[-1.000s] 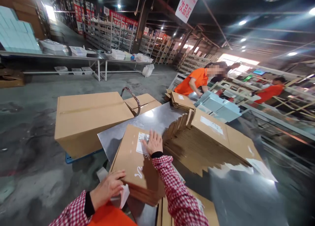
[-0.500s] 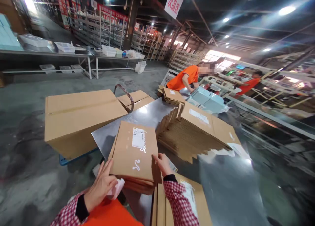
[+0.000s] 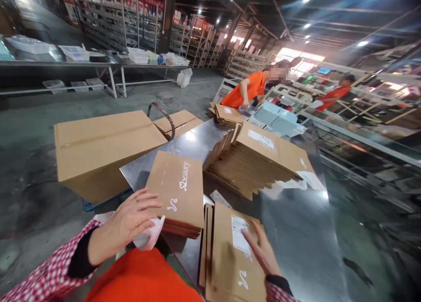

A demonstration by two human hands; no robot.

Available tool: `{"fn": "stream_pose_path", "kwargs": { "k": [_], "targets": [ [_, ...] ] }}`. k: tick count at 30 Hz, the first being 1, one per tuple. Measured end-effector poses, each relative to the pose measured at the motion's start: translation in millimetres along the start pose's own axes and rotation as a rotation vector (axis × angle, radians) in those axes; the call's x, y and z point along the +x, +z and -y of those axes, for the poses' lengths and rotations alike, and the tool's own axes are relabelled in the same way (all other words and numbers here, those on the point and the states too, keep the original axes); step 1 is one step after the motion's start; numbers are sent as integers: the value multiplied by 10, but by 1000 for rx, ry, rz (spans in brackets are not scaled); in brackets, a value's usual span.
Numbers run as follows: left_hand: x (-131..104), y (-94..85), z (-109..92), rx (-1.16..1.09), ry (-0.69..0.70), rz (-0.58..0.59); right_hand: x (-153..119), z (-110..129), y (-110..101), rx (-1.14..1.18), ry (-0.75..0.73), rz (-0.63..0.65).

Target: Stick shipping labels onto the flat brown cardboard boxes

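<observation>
My left hand [image 3: 131,216] lies against the near left edge of a stack of flattened cardboard cartons [image 3: 177,197], its fingers stretched over the top one. Crumpled white paper [image 3: 153,234] is tucked in its palm. The top carton there carries white "beauty" print and no label. To the right, nearer me, is a second stack of flat cartons [image 3: 226,262]; its top one bears a white shipping label [image 3: 240,234]. My right hand [image 3: 263,249] rests on that top carton, fingers extended, thumb at the label's edge.
A tall carton stack [image 3: 259,161] stands on the metal table [image 3: 296,236] behind both piles. A large closed box [image 3: 108,140] sits left on a blue trolley [image 3: 105,201]. Across the table a co-worker in orange [image 3: 246,89] leans over light-blue boxes [image 3: 274,118].
My right hand has moved from the left pile to the right one, where a labelled carton now lies on top. The left pile's labelled top carton is gone, showing an unlabelled one.
</observation>
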State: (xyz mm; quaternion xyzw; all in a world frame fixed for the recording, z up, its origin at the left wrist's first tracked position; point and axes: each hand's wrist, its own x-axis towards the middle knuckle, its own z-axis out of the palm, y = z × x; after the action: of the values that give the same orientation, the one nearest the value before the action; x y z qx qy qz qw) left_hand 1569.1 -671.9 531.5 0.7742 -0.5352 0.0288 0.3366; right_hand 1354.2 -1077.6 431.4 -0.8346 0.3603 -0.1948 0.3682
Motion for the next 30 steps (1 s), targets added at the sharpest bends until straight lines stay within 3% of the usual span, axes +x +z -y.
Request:
{"fn": "stream_pose_path", "kwargs": {
  "k": [2, 4, 6, 7, 10, 12, 16, 20, 24, 27, 30],
  "targets": [
    [70, -102, -48, 14, 56, 1, -143, 629, 639, 381, -147, 430],
    [104, -226, -10, 28, 96, -20, -305, 1268, 1260, 621, -322, 972],
    [62, -385, 121, 59, 76, -59, -464, 1758, 1712, 723, -297, 1291],
    [5, -471, 208, 97, 25, -78, -538, 1922, 1855, 757, -259, 1345],
    [-280, -672, 421, 295, -252, -198, -709, 2150, 2026, 835, -165, 1194],
    [-472, -686, 435, 350, -355, -250, -790, 2198, 2047, 867, -151, 1065],
    [-589, -414, 237, 97, -281, -72, -954, 2297, 2158, 850, -269, 892],
    [-523, -87, 147, -149, -477, -247, -1049, 2332, 2226, 714, -419, 628],
    [-503, 95, 135, -381, -540, -299, -945, 2334, 1924, 577, -605, 440],
    [-451, 238, 38, -480, -581, -269, -839, 2333, 1610, 493, -788, 436],
    [-361, 428, -116, -537, -625, -307, -809, 2221, 1455, 429, -864, 398]
  ]
}}
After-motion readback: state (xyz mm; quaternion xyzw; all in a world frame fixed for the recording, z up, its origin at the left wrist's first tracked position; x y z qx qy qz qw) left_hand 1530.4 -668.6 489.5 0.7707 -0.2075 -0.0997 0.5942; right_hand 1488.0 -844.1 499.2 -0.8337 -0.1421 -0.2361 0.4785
